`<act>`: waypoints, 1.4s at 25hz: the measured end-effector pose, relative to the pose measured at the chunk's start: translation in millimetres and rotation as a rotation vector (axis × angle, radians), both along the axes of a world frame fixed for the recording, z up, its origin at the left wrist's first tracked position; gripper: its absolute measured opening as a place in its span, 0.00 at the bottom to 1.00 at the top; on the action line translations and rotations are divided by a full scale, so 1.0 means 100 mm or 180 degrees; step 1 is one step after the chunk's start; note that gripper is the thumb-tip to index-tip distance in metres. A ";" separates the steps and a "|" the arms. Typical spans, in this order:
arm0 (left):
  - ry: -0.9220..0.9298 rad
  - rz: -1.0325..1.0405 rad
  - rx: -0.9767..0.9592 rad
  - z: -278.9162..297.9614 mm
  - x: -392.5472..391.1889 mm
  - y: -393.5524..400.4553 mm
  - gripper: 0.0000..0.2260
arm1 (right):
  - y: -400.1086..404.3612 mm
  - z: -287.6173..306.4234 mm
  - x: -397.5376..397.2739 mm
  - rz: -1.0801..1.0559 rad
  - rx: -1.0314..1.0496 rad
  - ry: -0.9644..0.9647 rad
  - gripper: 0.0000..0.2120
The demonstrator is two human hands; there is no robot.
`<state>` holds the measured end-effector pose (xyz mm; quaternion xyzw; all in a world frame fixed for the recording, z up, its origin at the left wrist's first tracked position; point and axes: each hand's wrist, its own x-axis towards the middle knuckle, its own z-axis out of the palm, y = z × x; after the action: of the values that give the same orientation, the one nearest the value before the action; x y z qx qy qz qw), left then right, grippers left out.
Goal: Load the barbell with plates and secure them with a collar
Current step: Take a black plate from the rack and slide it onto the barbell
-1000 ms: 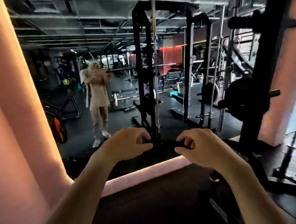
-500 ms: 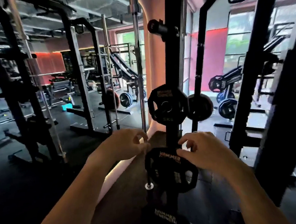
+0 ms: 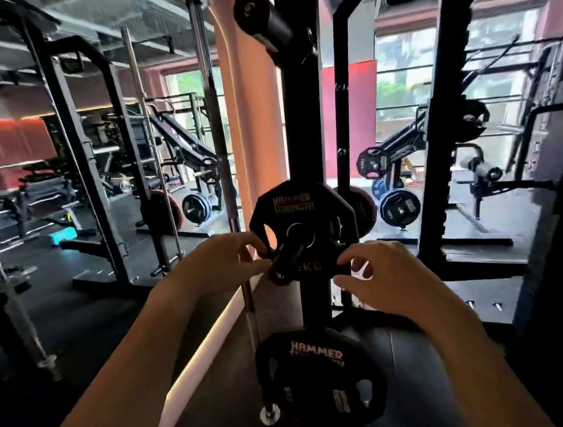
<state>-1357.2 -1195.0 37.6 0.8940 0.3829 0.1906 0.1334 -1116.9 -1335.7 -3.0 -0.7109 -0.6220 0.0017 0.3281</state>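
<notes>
A black weight plate (image 3: 291,205) with "HAMMER STRENGTH" lettering hangs on a storage peg (image 3: 286,261) of a black rack upright (image 3: 304,108), straight ahead. My left hand (image 3: 219,264) reaches its fingertips to the plate's left rim by a grip hole; whether it grips is unclear. My right hand (image 3: 382,279) hovers at the plate's lower right edge, fingers curled and apart. A second black plate (image 3: 320,378) hangs on a lower peg. A steel barbell (image 3: 219,150) stands upright left of the rack, its end (image 3: 269,414) near the floor. No collar is in sight.
An empty peg (image 3: 261,19) juts out above the plate. A pink pillar (image 3: 255,129) stands behind the rack. Another black rack frame (image 3: 440,163) is on the right, with plate-loaded machines (image 3: 400,207) by the windows. Power racks (image 3: 86,163) fill the left.
My view swung right from a mirror to the plate rack and then closer. Both hands rose from the lower plate's height to the upper plate.
</notes>
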 end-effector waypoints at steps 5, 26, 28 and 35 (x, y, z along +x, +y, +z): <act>-0.0370 0.0066 0.0371 0.24 0.37 0.91 0.14 | 0.85 0.27 0.29 -0.0045 0.0580 0.0039 0.13; -0.0940 -0.0198 -0.0404 -0.13 0.96 1.85 0.23 | 1.58 0.06 0.46 -0.0587 0.0575 0.1750 0.24; -0.1037 -0.0158 -0.0594 -0.15 0.90 1.78 0.27 | 1.49 0.06 0.41 -0.0540 0.0524 0.1781 0.24; -0.0762 -0.0522 -0.1280 -0.10 0.62 1.58 0.31 | 1.26 -0.03 0.30 -0.0330 0.0491 0.1837 0.27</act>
<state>-1294.8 -1037.1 27.7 0.8486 0.3208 0.2036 0.3681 -1086.6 -1209.8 -5.9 -0.6848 -0.4643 0.1396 0.5440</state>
